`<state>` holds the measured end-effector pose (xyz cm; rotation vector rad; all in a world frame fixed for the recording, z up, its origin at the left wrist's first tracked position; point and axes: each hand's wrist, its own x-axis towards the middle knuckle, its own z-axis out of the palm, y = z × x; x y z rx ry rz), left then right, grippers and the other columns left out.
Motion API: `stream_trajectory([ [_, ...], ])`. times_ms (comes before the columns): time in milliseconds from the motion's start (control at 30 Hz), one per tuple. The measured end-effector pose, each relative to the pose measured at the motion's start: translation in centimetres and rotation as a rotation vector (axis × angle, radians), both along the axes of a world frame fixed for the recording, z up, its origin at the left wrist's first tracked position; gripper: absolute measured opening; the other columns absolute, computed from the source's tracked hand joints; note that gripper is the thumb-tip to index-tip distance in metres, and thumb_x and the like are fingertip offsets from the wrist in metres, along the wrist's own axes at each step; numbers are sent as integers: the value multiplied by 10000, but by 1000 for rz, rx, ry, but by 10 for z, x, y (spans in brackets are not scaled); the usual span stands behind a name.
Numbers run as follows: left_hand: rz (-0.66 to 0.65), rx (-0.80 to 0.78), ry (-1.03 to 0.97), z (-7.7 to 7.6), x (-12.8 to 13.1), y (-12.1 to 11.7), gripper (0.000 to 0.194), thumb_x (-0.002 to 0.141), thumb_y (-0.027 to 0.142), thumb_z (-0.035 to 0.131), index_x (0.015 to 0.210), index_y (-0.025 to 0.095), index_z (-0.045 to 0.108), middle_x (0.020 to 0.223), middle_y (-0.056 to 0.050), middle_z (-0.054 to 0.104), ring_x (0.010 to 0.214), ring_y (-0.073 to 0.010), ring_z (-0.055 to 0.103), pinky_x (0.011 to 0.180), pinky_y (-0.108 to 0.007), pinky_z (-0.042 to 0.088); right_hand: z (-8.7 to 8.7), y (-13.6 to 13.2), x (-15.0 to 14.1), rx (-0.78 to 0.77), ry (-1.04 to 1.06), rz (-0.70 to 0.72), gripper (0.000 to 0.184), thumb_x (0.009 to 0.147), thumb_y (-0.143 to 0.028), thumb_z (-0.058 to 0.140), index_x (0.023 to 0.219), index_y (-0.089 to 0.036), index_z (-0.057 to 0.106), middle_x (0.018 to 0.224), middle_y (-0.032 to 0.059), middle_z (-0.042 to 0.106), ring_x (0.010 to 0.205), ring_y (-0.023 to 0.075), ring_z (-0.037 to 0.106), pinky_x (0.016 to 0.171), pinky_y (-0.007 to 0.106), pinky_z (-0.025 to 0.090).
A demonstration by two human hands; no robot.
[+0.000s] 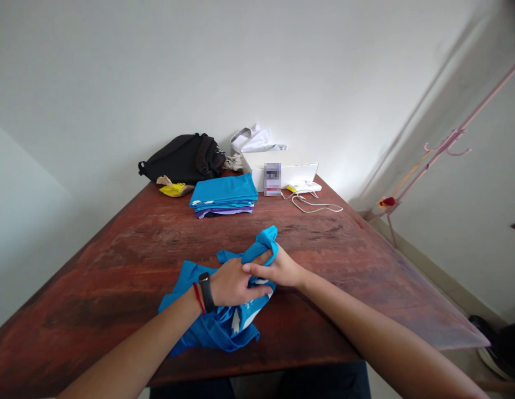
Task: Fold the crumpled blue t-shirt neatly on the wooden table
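A crumpled bright blue garment (218,324) with white print lies near the front edge of the red-brown wooden table (116,260). My left hand (232,284), with a black band and a red string on the wrist, lies over the cloth with its fingers curled into it. My right hand (278,269) meets it from the right and is closed round a bunched part of the same garment, which sticks up above the fingers. Both hands touch each other.
A stack of folded blue and purple garments (224,197) sits farther back. Behind it are a black backpack (180,158), a yellow item (174,190), a white box (282,166), white cloth (255,139) and a white cable (315,206). A pink rack (448,138) stands at right.
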<state>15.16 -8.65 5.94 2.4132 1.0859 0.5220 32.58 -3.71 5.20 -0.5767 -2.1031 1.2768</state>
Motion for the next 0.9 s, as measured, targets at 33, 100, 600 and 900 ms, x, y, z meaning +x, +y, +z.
stream_trajectory([
  [33, -4, -11, -20, 0, 0, 0, 698, 909, 428, 650, 1517, 294, 333, 1392, -50, 597, 1209, -250, 617, 1005, -360, 507, 0, 0, 0, 30, -5, -13, 366, 884, -510, 656, 715, -191, 593, 695, 9, 595, 644, 143, 523, 588, 267, 442],
  [100, -23, -44, -65, 0, 1, 1, 681, 913, 404, 650, 1510, 292, 342, 1363, -36, 619, 1202, -237, 620, 1011, -351, 502, -1, 0, -1, 86, -12, -46, 386, 899, -501, 641, 675, -194, 569, 650, -1, 564, 619, 137, 497, 561, 262, 407],
  [600, 39, -126, -125, 1, 8, -1, 532, 920, 320, 598, 1431, 243, 468, 1257, -35, 688, 1133, -259, 653, 1003, -376, 506, -8, 1, -3, 172, -49, -155, 483, 920, -528, 594, 596, -230, 396, 578, -23, 419, 557, 125, 393, 517, 281, 315],
  [900, 73, -7, 21, 6, 10, -6, 615, 939, 325, 595, 1500, 396, 354, 1332, 35, 651, 1140, -221, 657, 944, -327, 541, -10, 1, -3, 119, -54, -161, 502, 899, -543, 618, 598, -228, 369, 566, -37, 377, 537, 110, 340, 501, 279, 271],
])
